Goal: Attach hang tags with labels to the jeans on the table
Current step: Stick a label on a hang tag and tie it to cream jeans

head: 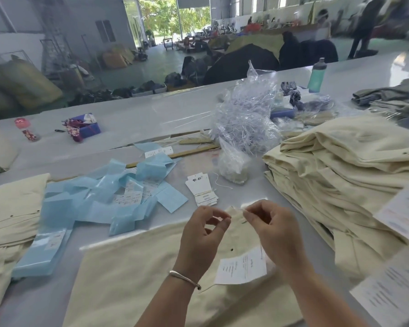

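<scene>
The grey table bore cream jeans at bottom centre, blue backing strips left, a stack right.

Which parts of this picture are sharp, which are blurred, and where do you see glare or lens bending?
Head view: the hang tag and the bundle of tags are fairly sharp; the paper sheets at the right edge smear; daylight from the doorway glares off the table; the wide lens bows the table edge; background people are soft.
</scene>
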Demonstrator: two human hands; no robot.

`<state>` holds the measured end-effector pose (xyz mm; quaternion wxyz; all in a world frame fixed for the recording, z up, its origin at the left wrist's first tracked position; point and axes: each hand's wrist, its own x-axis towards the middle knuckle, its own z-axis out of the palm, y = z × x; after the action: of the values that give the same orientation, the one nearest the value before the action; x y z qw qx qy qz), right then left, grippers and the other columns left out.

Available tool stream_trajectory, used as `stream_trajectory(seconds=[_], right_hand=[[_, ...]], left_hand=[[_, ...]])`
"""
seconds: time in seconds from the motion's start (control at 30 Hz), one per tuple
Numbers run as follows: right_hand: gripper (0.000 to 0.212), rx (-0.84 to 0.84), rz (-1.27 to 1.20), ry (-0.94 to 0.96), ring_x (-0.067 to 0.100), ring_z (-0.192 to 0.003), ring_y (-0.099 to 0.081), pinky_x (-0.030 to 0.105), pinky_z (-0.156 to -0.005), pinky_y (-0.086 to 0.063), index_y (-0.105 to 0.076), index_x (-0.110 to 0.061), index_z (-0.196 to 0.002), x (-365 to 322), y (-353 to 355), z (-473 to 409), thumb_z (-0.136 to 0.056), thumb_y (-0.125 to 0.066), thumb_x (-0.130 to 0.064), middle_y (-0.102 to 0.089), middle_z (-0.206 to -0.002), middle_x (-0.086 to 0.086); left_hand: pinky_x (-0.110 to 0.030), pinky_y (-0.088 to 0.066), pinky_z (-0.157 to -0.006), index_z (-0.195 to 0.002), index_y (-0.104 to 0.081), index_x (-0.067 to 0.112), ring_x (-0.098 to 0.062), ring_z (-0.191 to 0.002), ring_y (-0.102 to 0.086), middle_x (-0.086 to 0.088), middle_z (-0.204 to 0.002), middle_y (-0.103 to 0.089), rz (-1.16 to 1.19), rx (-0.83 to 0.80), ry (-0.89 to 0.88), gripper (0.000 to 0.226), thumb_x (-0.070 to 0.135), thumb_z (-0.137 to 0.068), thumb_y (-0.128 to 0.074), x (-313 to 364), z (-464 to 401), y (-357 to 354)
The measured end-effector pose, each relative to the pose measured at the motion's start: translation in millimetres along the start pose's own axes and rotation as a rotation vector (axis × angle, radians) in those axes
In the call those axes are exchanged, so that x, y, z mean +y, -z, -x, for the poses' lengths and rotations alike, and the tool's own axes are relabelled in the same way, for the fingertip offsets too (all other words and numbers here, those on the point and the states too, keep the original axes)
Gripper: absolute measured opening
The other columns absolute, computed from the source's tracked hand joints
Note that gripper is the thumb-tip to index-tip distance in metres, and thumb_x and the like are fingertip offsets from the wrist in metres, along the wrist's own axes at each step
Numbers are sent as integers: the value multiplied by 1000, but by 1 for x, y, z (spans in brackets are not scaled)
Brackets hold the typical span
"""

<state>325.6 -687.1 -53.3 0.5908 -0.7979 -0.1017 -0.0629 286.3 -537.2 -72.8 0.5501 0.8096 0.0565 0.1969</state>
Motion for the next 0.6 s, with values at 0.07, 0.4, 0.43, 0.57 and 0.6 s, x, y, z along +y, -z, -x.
stream_trajectory(seconds=[0.07,0.4,0.43,0.57,0.6], right_hand=[[11,208,154,95,13,-62,-59,28,-61,-47,-68,-15,-72,2,18,-12,-81,-73,-10,-63,-63,-6],[3,294,276,513,13,-68,-50,24,-64,-42,-73,-10,-76,19,39,-64,-77,-76,-8,-53,-75,0],[5,252,289,494,14,-69,-50,25,-63,-43,-73,-10,-76,30,32,-67,-76,-77,-6,-53,-75,1],[6,43,334,269,15,-69,-49,26,-61,-40,-74,-8,-76,91,3,-70,-76,-77,-3,-49,-73,0],[4,-12,332,191,14,-69,-49,25,-63,-39,-74,-9,-77,107,-3,-70,-77,-77,-6,-49,-74,-1]], left_hand=[[-16,-46,-66,-85,-66,28,-2,-79,-63,8,-90,-69,-19,-32,60,15,13,-88,-68,-8,-4,-13],[-7,-37,-66,-80,-61,34,0,-81,-58,6,-97,-62,-233,-101,128,23,13,-84,-70,-61,-43,-62],[-7,-38,-70,-82,-61,33,-2,-84,-57,6,-98,-60,-260,-97,117,21,14,-84,-70,-66,-49,-67],[-25,-44,-89,-98,-68,23,-14,-96,-57,3,-104,-61,-380,-157,115,15,19,-84,-71,-90,-71,-89],[-27,-43,-90,-102,-68,21,-16,-101,-55,3,-105,-62,-426,-187,117,17,22,-84,-70,-96,-76,-95]])
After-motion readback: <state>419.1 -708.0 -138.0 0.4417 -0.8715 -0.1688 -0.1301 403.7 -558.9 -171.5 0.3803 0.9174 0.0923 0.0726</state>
